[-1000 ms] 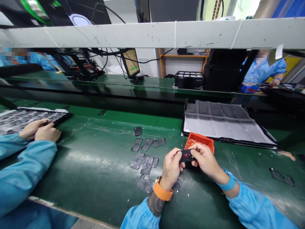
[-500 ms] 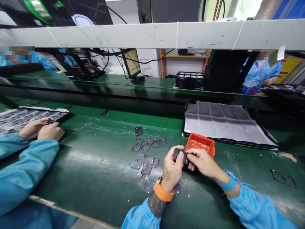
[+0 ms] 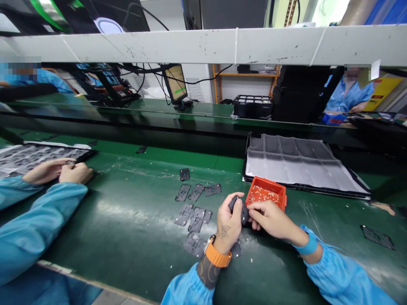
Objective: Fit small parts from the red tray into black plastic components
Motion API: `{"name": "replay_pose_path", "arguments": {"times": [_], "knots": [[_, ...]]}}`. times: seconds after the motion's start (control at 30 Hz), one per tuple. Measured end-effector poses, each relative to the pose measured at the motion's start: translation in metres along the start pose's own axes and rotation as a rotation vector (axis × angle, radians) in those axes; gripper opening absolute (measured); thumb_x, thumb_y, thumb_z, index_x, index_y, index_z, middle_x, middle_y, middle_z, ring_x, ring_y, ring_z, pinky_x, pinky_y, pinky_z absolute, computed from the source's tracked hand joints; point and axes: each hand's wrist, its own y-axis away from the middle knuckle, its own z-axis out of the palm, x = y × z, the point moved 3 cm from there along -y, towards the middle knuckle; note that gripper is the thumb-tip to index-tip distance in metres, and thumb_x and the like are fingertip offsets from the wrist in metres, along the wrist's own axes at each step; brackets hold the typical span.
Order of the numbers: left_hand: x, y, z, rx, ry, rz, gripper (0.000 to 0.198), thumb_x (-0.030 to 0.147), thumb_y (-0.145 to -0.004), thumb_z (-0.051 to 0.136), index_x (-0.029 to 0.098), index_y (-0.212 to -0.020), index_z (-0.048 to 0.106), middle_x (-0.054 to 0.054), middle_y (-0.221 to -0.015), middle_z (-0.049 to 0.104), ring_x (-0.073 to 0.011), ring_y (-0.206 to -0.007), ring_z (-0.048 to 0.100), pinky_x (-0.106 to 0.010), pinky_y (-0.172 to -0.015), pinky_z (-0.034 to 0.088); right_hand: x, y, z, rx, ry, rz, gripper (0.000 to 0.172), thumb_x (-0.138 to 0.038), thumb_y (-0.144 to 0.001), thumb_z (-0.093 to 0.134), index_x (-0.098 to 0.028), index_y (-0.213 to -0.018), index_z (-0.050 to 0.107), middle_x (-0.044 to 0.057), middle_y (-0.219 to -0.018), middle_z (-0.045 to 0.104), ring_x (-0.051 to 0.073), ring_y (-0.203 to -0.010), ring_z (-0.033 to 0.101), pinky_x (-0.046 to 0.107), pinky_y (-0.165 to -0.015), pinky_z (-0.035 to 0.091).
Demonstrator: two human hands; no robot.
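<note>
My left hand (image 3: 228, 223) and my right hand (image 3: 269, 217) meet over the green belt (image 3: 133, 220), both pinched on one small dark flat part (image 3: 241, 210) held between them. An orange watch is on my left wrist and a blue strap on my right. Just beyond my hands sits a small orange tray (image 3: 266, 193) with tiny pale bits inside. Several grey flat parts (image 3: 194, 212) lie loose on the belt to the left of my hands.
A co-worker's two hands (image 3: 60, 173) in blue sleeves rest at the left by a black tray of parts (image 3: 22, 156). A large black tray with a grey sheet (image 3: 302, 163) lies behind. One dark part (image 3: 377, 236) lies at right. A white beam crosses overhead.
My hands have drawn the dark part lower and closer together, turning it more edge-on. The co-worker's hands at the left have shifted slightly to the right.
</note>
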Motion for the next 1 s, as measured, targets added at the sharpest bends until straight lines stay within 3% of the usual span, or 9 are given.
{"name": "replay_pose_path", "arguments": {"times": [0.13,0.33,0.53,0.7,1.0], "knots": [[0.012,0.001,0.0,-0.004,-0.106,0.091,0.027,0.036,-0.091,0.055,0.017,-0.1,0.072,-0.001,-0.069,0.062,-0.0148,-0.063,0.055,-0.023,-0.062,0.043,-0.004,0.002,-0.002,0.041,0.154,-0.059,0.021,-0.021,-0.088,0.048,-0.018,-0.072,0.061,-0.001,-0.058,0.061,0.014,-0.053,0.058,0.022,-0.053,0.041],[0.017,0.001,0.002,-0.042,-0.157,0.12,0.027,0.034,-0.09,0.054,0.017,-0.101,0.073,-0.003,-0.077,0.069,-0.0173,-0.07,0.061,-0.025,-0.07,0.047,-0.01,0.003,-0.004,0.139,0.282,-0.136,0.016,-0.014,-0.083,0.049,-0.018,-0.07,0.058,-0.002,-0.061,0.058,0.013,-0.055,0.052,0.023,-0.054,0.035],[0.012,0.001,0.003,-0.081,-0.165,0.105,0.027,0.032,-0.091,0.053,0.016,-0.101,0.073,-0.004,-0.083,0.072,-0.0171,-0.073,0.063,-0.024,-0.07,0.047,-0.013,0.004,-0.005,0.073,0.425,-0.16,0.019,-0.011,-0.082,0.048,-0.018,-0.064,0.054,-0.003,-0.056,0.052,0.012,-0.052,0.046,0.024,-0.055,0.03],[0.01,0.001,0.003,-0.099,-0.2,0.102,0.028,0.032,-0.093,0.051,0.016,-0.103,0.072,-0.004,-0.083,0.071,-0.017,-0.073,0.062,-0.025,-0.07,0.046,-0.014,0.004,-0.006,0.006,0.425,-0.149,0.022,-0.01,-0.083,0.047,-0.018,-0.064,0.054,-0.002,-0.056,0.056,0.012,-0.052,0.048,0.024,-0.055,0.03],[0.009,0.003,0.006,-0.112,-0.201,0.125,0.027,0.029,-0.093,0.049,0.016,-0.102,0.071,-0.005,-0.089,0.073,-0.0188,-0.087,0.067,-0.026,-0.081,0.048,-0.011,0.006,-0.003,0.067,0.586,-0.157,0.023,-0.007,-0.082,0.05,-0.018,-0.062,0.045,-0.003,-0.055,0.048,0.011,-0.05,0.039,0.025,-0.054,0.023]]}}
